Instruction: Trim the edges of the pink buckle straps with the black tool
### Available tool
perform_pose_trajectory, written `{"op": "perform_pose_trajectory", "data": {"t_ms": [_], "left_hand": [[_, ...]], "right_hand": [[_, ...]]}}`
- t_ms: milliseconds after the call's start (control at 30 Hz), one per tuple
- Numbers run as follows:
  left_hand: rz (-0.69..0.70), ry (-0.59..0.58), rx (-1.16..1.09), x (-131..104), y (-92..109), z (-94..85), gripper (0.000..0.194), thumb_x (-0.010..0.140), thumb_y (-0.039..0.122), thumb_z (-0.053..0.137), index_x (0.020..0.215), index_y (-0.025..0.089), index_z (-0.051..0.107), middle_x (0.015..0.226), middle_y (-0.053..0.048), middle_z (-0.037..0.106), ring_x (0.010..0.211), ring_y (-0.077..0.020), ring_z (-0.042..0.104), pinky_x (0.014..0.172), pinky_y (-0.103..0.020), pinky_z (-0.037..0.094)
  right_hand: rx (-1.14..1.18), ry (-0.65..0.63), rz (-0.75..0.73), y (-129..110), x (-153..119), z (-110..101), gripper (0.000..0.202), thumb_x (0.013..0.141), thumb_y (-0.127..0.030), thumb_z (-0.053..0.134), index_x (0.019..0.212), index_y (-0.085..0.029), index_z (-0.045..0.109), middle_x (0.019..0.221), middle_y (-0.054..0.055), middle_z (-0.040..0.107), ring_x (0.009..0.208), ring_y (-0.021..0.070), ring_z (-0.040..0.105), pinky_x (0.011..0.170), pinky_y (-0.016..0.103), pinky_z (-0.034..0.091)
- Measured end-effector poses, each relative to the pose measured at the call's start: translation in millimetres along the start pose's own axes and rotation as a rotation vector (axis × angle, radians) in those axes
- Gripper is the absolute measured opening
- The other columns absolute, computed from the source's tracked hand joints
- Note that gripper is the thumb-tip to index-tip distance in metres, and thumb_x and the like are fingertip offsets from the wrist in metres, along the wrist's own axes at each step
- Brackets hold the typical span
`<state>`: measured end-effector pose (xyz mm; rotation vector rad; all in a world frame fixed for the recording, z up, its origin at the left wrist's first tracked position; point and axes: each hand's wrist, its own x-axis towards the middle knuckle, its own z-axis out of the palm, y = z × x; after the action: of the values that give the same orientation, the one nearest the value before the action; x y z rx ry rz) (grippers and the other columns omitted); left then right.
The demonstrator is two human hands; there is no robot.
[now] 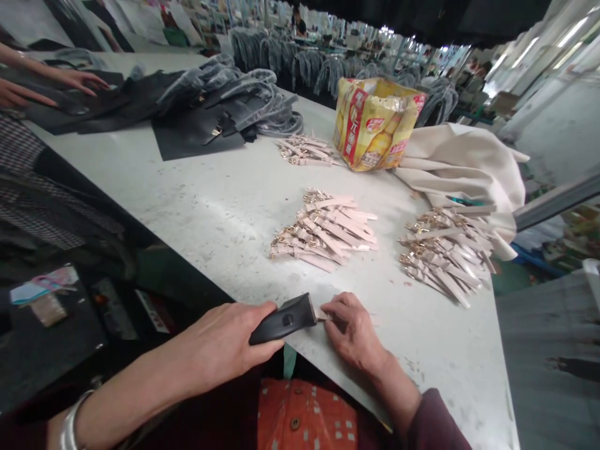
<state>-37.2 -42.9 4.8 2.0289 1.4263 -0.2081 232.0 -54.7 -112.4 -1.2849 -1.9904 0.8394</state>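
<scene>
My left hand [234, 337] is wrapped round a black handheld device [287, 319], its wide end pointing right. A small pale strip [321, 314] lies between that end and my right hand [351, 328], whose thumb and fingers pinch it. Beyond my hands lies a pile of pale pink straps with gold buckles [328, 231]. A second strap pile [443, 253] is at the right, and a smaller one [307, 150] sits farther back.
A yellow and red bag [377, 125] stands at the back of the white table [187, 200]. Beige material [464, 162] lies beside it. Black leather pieces [201, 128] and wrapped handles cover the back left, where another person's hands [79, 81] reach in.
</scene>
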Motion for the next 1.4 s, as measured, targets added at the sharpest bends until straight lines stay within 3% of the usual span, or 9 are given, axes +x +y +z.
{"op": "perform_pose_trajectory", "data": {"t_ms": [167,400,500,700,967,1133,1300,1400], "left_hand": [[0.034,-0.017,0.070,15.2,15.5,-10.6,0.023,0.092,0.046,0.058,0.089,0.027,0.069,0.080,-0.004,0.079,0.076,-0.0269,0.077,0.065,-0.032,0.047],[0.128,-0.075,0.156,33.2,46.1,-21.3,0.024,0.092,0.042,0.058,0.096,0.024,0.073,0.087,-0.007,0.081,0.082,-0.0290,0.077,0.072,-0.034,0.051],[0.125,-0.089,0.219,36.8,48.9,-25.2,0.028,0.092,0.043,0.057,0.100,0.022,0.075,0.093,-0.010,0.082,0.087,-0.0309,0.078,0.072,-0.035,0.051],[0.119,-0.125,0.215,34.7,40.8,-33.6,0.026,0.091,0.043,0.059,0.099,0.024,0.075,0.088,-0.007,0.082,0.080,-0.0277,0.077,0.067,-0.032,0.048],[0.165,-0.105,0.289,47.4,62.0,-23.6,0.027,0.092,0.042,0.058,0.098,0.022,0.075,0.089,-0.010,0.082,0.083,-0.0296,0.077,0.068,-0.034,0.047],[0.134,-0.066,0.111,52.8,41.5,-19.6,0.026,0.092,0.046,0.059,0.091,0.023,0.071,0.083,-0.004,0.079,0.075,-0.0227,0.072,0.064,-0.030,0.044],[0.090,-0.004,0.054,44.5,12.6,-24.2,0.028,0.093,0.050,0.057,0.090,0.024,0.068,0.082,-0.001,0.078,0.077,-0.0231,0.072,0.066,-0.030,0.044],[0.080,-0.025,0.084,35.6,9.0,-27.7,0.026,0.092,0.048,0.057,0.088,0.025,0.068,0.082,-0.001,0.078,0.078,-0.0239,0.073,0.068,-0.030,0.044]], "right_hand": [[0.001,0.019,0.001,2.8,-0.6,3.5,0.040,0.078,-0.006,0.062,0.114,-0.021,0.069,0.101,0.009,0.067,0.095,0.0260,0.063,0.084,0.039,0.055],[0.040,-0.028,0.035,7.4,-0.5,-2.8,0.067,0.072,-0.006,0.063,0.137,-0.020,0.052,0.107,0.008,0.068,0.098,0.0247,0.066,0.093,0.041,0.057],[0.051,-0.039,0.055,10.6,-1.4,-7.5,0.062,0.077,-0.008,0.064,0.137,-0.021,0.053,0.106,0.007,0.069,0.096,0.0235,0.067,0.092,0.040,0.057],[0.013,-0.028,0.086,13.6,-8.2,-14.0,0.052,0.082,-0.009,0.068,0.131,-0.022,0.058,0.106,0.007,0.070,0.101,0.0252,0.067,0.096,0.044,0.055],[0.086,-0.035,0.091,16.9,-7.0,-18.2,0.053,0.081,-0.006,0.067,0.130,-0.023,0.059,0.106,0.005,0.071,0.098,0.0227,0.068,0.094,0.040,0.056],[0.095,-0.019,0.054,20.8,-6.6,-18.0,0.064,0.077,-0.007,0.068,0.138,-0.020,0.057,0.114,0.009,0.071,0.102,0.0250,0.069,0.097,0.043,0.056],[0.049,-0.026,0.043,19.3,-5.4,-15.4,0.047,0.080,-0.011,0.068,0.127,-0.019,0.065,0.105,0.009,0.071,0.097,0.0254,0.068,0.093,0.043,0.056],[0.029,-0.025,0.036,17.3,-4.3,-14.7,0.044,0.082,-0.011,0.070,0.126,-0.018,0.067,0.102,0.008,0.071,0.095,0.0255,0.067,0.092,0.044,0.055]]}}
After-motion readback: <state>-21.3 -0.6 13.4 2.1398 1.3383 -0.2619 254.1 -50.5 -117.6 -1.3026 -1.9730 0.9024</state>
